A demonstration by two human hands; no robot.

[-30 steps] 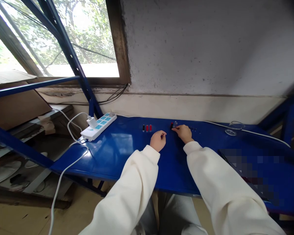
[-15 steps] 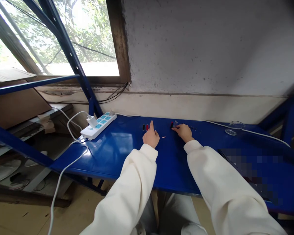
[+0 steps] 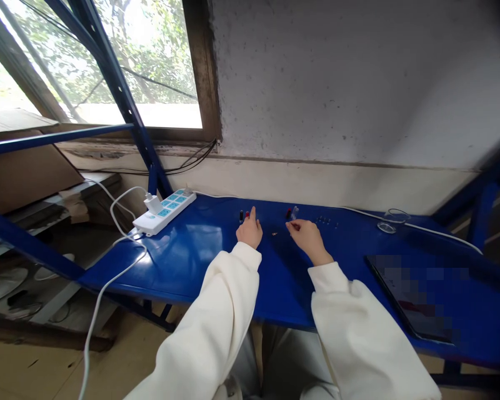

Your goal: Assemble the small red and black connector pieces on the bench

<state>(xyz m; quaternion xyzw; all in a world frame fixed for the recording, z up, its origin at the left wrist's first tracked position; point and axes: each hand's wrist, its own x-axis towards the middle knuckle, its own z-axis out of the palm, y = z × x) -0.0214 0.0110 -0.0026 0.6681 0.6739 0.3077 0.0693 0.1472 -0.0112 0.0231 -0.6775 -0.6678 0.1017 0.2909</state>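
Head | pegs upright — left hand index touching, grip curled | right hand grip unclear

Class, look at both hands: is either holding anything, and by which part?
Left hand: nothing, forefinger out beside the small pieces. Right hand: fingertips pinched, contents cannot be told.

Our two hands rest side by side mid-tabletop, the left hand just before a short row of pegs, the right hand just before another pair of pegs. A tiny scrap lies between our hands. The power strip sits at the back left, two rings lie at the back right, and a flat slab lies at the front right.
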